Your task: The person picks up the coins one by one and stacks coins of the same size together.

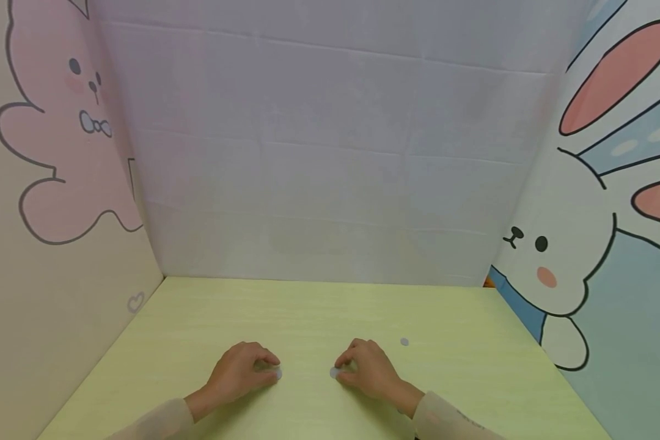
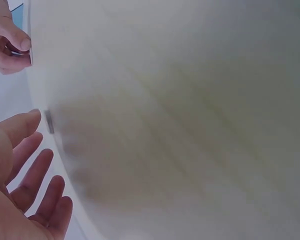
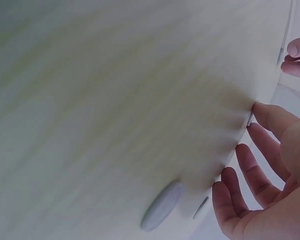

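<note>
Several small grey discs lie on the pale yellow tabletop. In the head view, my left hand (image 1: 244,370) rests low over the table, thumb and index finger bent toward a disc (image 1: 278,373). The left wrist view has that disc (image 2: 49,121) just beyond the parted thumb and index fingertips, the other fingers spread loosely. My right hand (image 1: 367,370) pinches another disc (image 1: 333,372) by its edges. In the right wrist view, this disc (image 3: 250,119) sits between thumb and index finger. A third disc (image 1: 404,342) lies beyond the right hand.
The tabletop (image 1: 308,311) is walled in by a white back sheet (image 1: 330,183), a left panel with a pink bear and a right panel with a rabbit (image 1: 572,244). Near the right sleeve (image 1: 445,418), one more disc (image 1: 400,411) is mostly hidden under the wrist.
</note>
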The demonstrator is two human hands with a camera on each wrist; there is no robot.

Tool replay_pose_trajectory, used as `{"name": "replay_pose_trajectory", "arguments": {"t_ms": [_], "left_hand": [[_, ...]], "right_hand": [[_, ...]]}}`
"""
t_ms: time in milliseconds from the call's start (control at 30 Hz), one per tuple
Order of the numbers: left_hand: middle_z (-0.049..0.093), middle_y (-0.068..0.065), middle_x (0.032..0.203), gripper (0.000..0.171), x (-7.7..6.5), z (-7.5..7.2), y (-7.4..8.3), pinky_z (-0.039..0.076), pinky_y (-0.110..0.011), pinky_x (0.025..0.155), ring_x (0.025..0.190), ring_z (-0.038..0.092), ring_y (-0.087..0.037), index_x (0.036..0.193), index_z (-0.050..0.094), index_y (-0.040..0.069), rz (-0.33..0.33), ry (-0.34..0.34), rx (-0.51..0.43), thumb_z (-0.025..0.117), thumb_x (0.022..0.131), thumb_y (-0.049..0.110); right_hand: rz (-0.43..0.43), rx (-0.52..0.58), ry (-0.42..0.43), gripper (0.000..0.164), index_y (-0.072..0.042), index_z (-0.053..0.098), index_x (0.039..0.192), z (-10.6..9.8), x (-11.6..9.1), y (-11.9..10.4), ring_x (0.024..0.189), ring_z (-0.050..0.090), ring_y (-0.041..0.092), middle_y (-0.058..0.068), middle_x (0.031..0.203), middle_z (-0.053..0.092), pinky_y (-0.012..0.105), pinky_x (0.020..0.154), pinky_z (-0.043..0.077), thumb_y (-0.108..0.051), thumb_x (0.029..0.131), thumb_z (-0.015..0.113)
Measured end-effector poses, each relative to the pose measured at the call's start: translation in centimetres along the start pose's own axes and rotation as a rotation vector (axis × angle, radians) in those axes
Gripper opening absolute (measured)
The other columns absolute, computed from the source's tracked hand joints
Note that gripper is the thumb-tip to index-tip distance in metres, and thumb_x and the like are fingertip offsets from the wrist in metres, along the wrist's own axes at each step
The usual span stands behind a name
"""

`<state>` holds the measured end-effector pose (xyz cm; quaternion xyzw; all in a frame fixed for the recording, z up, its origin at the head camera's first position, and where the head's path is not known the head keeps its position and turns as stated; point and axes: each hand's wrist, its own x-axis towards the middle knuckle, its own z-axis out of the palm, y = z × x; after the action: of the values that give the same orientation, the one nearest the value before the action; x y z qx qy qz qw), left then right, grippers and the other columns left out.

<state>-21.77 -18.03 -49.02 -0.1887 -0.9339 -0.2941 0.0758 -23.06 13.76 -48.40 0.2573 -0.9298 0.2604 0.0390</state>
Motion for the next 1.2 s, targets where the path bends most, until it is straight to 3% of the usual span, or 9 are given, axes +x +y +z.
{"name": "replay_pose_trajectory", "arguments": {"t_ms": [300,500,767,1200], "left_hand": [[0.076,0.010,0.096,0.020,1.9,1.3,3.5,0.055,-0.034,0.078,0.095,0.066,-0.021,0.098,0.084,0.023,0.062,-0.025,-0.014,0.093,0.081,0.028],[0.077,0.009,0.097,0.021,3.2,3.0,5.4,0.056,-0.037,0.081,0.096,0.066,-0.019,0.098,0.084,0.022,0.090,-0.047,0.005,0.094,0.081,0.027],[0.077,0.008,0.097,0.020,3.9,5.0,6.4,0.057,-0.038,0.083,0.095,0.067,-0.019,0.096,0.085,0.019,0.123,-0.033,0.021,0.094,0.079,0.024],[0.077,0.006,0.100,0.016,3.9,5.8,7.0,0.057,-0.041,0.086,0.096,0.066,-0.020,0.093,0.084,0.019,0.135,-0.017,-0.012,0.093,0.081,0.024]], "right_hand": [[0.008,0.016,-0.012,0.013,-0.021,0.086,0.097,0.1,-0.1,0.4,0.082,0.050,0.008,-0.007,0.097,0.069,0.026,0.072,0.042,-0.023,0.085,0.090],[-0.003,0.023,-0.016,0.014,-0.020,0.086,0.097,0.1,-0.2,0.8,0.086,0.056,0.011,-0.008,0.096,0.068,0.028,0.075,0.045,-0.022,0.084,0.091],[-0.014,0.049,-0.011,0.015,-0.018,0.086,0.098,0.1,0.0,0.8,0.086,0.060,0.013,-0.007,0.095,0.069,0.029,0.076,0.045,-0.021,0.084,0.091],[-0.024,0.068,0.001,0.015,-0.019,0.086,0.096,-0.1,0.2,0.8,0.085,0.060,0.015,-0.007,0.094,0.069,0.029,0.074,0.045,-0.022,0.082,0.092]]}}
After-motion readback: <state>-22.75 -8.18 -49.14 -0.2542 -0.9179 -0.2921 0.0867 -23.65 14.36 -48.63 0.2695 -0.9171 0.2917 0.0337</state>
